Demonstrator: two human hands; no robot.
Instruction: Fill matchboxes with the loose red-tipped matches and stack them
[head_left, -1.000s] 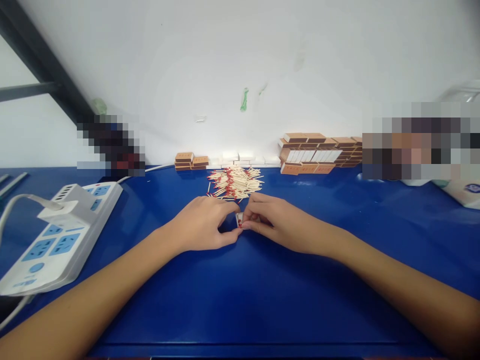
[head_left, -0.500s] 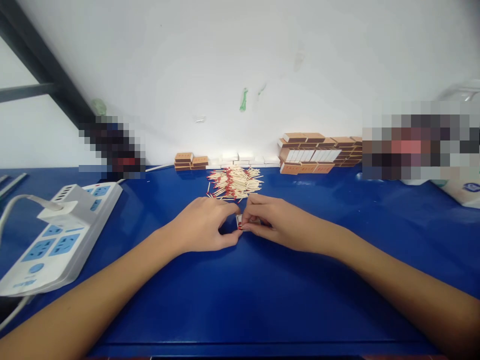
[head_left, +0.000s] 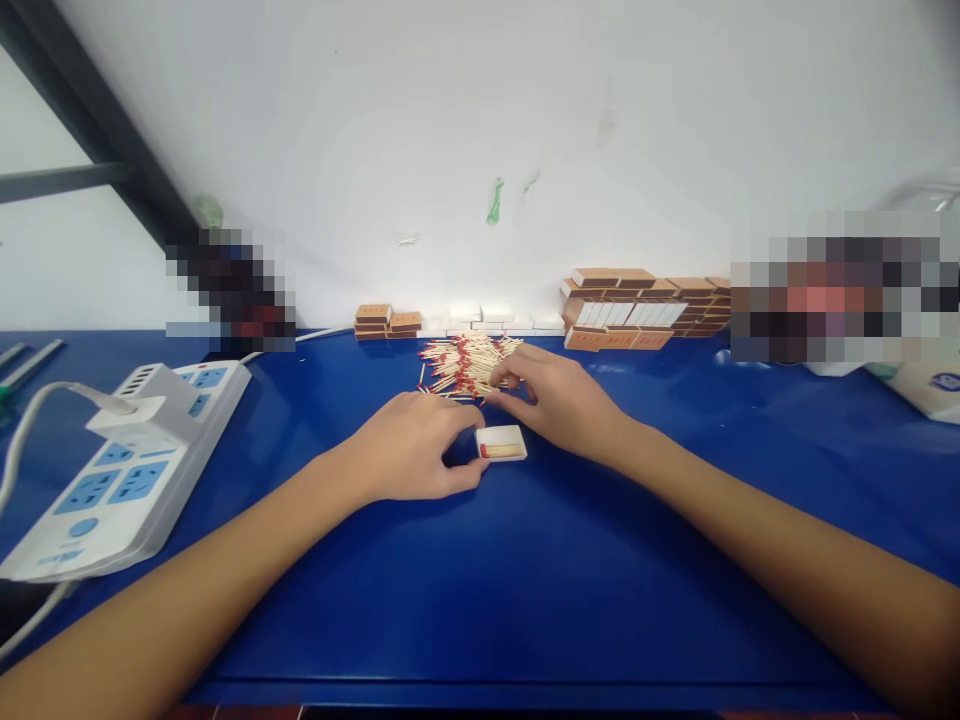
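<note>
A small white matchbox tray (head_left: 513, 434) lies on the blue table, with some red-headed matches (head_left: 502, 451) along its near side. My left hand (head_left: 420, 447) grips the left end of the tray between thumb and fingers. Behind the tray is a loose pile of matches (head_left: 459, 362), red heads mostly to the left. My right hand (head_left: 559, 396) reaches to the right edge of this pile, its thumb apart from the curled fingers. No match shows clearly in the right hand, and its fingertips partly cover the pile's edge.
White trays (head_left: 480, 318) line the wall behind the pile. Brown matchboxes (head_left: 373, 322) are stacked at left, and a larger stack of matchboxes (head_left: 645, 305) stands at right. A white power strip (head_left: 172, 480) with a plugged-in adapter (head_left: 139, 420) lies at left. A white package (head_left: 922, 385) sits far right.
My right hand has left the tray and moved back to the match pile, uncovering the matches in the tray. My left hand stays at the tray's left end. The view has shifted slightly.
</note>
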